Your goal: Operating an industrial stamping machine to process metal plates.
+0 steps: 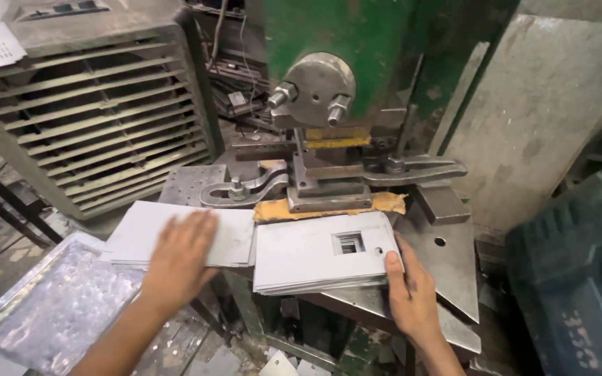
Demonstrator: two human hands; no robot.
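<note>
My left hand (179,257) lies flat, fingers spread, on top of a stack of blank grey metal sheets (235,230) at the left of the press bed. My right hand (409,289) grips the right front corner of a second stack of grey sheets (301,257), whose top sheet has a rectangular cut-out (349,242) and a small round hole. Both stacks sit just in front of the die (329,188) of a green press machine (377,49).
A large louvred metal cabinet (99,118) stands at the left. A shiny metal tray (57,306) lies at lower left. An angled steel plate (447,257) sits right of the stacks. A dark blue drum (580,278) is at the right.
</note>
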